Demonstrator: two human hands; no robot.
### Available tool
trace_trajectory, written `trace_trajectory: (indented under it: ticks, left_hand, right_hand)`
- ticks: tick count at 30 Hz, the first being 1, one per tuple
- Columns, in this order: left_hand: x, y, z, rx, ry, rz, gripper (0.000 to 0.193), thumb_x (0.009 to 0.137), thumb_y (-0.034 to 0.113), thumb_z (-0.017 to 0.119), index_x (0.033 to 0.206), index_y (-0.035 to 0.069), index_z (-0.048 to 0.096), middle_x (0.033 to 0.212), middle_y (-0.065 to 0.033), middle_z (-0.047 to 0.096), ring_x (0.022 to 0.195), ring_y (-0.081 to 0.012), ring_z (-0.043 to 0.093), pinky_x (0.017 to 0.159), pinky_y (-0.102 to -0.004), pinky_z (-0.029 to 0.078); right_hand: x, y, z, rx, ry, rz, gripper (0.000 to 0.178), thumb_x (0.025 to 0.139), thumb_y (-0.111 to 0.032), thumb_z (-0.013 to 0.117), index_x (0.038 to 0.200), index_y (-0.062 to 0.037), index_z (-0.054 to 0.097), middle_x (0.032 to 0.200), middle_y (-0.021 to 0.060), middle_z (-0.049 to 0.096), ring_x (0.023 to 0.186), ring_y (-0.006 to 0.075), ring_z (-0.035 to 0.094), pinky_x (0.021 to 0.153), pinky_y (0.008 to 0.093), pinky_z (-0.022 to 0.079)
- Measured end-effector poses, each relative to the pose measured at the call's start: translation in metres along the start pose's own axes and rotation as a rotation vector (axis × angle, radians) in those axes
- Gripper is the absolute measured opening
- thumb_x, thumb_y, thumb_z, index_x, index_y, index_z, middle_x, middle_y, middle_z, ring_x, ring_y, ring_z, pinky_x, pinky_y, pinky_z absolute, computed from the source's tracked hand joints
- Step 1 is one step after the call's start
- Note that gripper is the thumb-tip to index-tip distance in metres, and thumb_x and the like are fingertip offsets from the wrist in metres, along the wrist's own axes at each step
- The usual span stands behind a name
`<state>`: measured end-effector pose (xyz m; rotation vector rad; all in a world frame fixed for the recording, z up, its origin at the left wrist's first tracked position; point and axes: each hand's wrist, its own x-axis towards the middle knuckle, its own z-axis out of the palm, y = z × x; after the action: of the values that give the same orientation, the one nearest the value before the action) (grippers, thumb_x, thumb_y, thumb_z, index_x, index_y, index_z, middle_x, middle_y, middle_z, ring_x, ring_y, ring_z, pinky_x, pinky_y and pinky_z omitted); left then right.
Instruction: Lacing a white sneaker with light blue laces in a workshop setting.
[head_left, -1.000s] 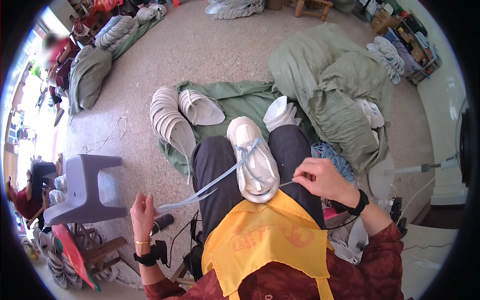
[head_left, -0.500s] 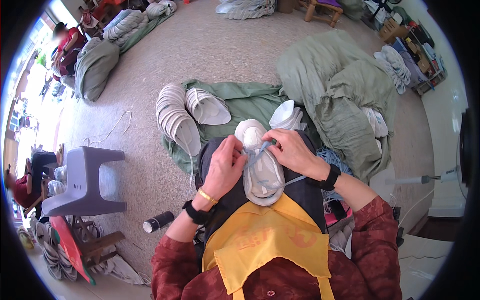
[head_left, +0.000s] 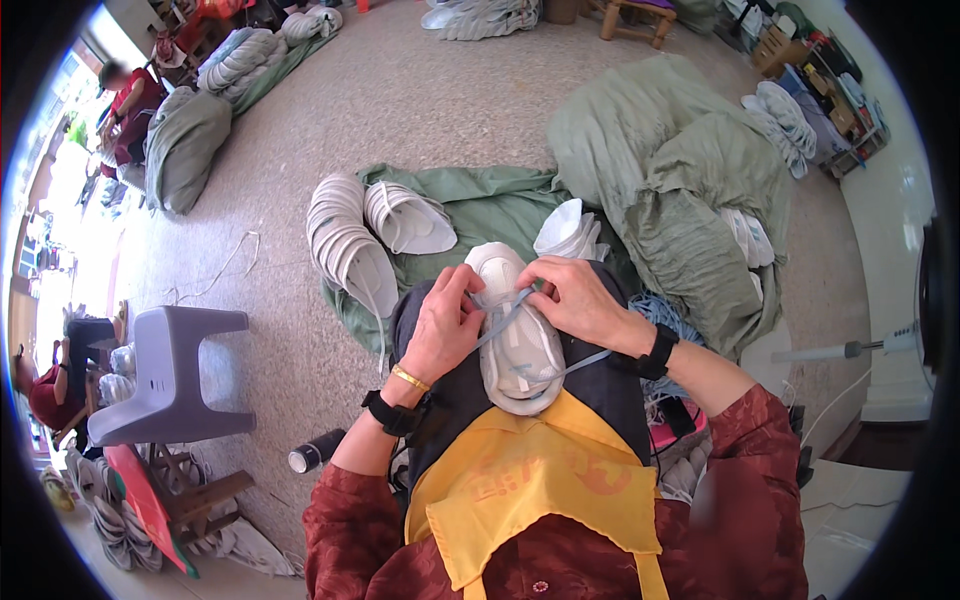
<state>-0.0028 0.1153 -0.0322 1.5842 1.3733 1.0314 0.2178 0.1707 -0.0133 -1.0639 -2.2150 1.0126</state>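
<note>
White sneaker (head_left: 525, 355) (centre), set lengthwise btwn the wearer's dark-trousered thighs (head_left: 605, 400), toe pointing away, heel end by the yellow apron (head_left: 520, 470); lap prob. serves as a cradle, leaving both hands free. R hand (head_left: 575, 303): thumb & fingers pinched on a blue-grey lace (head_left: 503, 320) over the sneaker's upper front; strand slants down across the sneaker toward the L hand (head_left: 445, 320), so the raised pinch prob. holds this length clear of the rest. L hand: fingers bent in at the sneaker's L edge; can't tell whether they grip lace or shoe, though the placement may steady that side. Another strand trails from near the heel end toward the R wrist. Bundle of blue laces (head_left: 683, 318), beside R thigh, prob. for easy reach. Nested white shoe uppers (head_left: 338, 230), ahead on a green cloth (head_left: 490, 185), presumably stacked to save room & kept off the floor (head_left: 420, 110).
</note>
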Motion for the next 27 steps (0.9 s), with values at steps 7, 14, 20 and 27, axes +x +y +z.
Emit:
trace_trajectory:
  ticks: [7, 14, 20, 27]
  left_hand:
    - [0.001, -0.019, -0.001, 0.104, -0.002, 0.111, 0.019, 0.079, -0.012, 0.060, 0.094, -0.001, 0.059, 0.085, -0.0112, 0.058, 0.071, -0.0218, 0.065, 0.061, -0.0325, 0.052]
    - [0.001, -0.024, -0.008, -0.234, -0.149, -0.065, 0.013, 0.090, -0.003, 0.067, 0.097, 0.001, 0.057, 0.082, -0.0040, 0.067, 0.074, -0.0090, 0.065, 0.065, -0.0266, 0.051]
    - [0.007, -0.024, -0.017, -0.337, -0.236, -0.153, 0.011, 0.094, 0.000, 0.065, 0.098, 0.003, 0.055, 0.082, -0.0001, 0.063, 0.074, -0.0060, 0.060, 0.065, -0.0233, 0.048]
    - [0.005, -0.004, -0.011, 0.014, -0.109, -0.061, 0.015, 0.086, 0.003, 0.068, 0.094, 0.001, 0.054, 0.069, -0.0033, 0.059, 0.060, -0.0070, 0.054, 0.058, -0.0263, 0.045]
  right_hand:
    - [0.003, 0.001, -0.002, 0.051, -0.029, -0.035, 0.017, 0.081, 0.002, 0.068, 0.098, 0.0012, 0.067, 0.089, 0.0157, 0.069, 0.069, 0.0269, 0.069, 0.064, 0.0380, 0.055]
    - [0.006, -0.004, -0.006, 0.069, -0.098, -0.059, 0.015, 0.082, 0.002, 0.066, 0.097, 0.0003, 0.066, 0.085, 0.0139, 0.070, 0.070, 0.0266, 0.069, 0.066, 0.0355, 0.056]
    - [0.011, 0.005, -0.004, 0.095, -0.111, -0.015, 0.012, 0.088, -0.003, 0.061, 0.097, 0.0004, 0.068, 0.082, 0.0137, 0.072, 0.072, 0.0241, 0.070, 0.069, 0.0351, 0.055]
    - [0.017, 0.017, -0.004, 0.197, -0.182, 0.154, 0.014, 0.090, -0.011, 0.068, 0.098, -0.0001, 0.072, 0.080, 0.0084, 0.073, 0.073, 0.0139, 0.067, 0.069, 0.0311, 0.054]
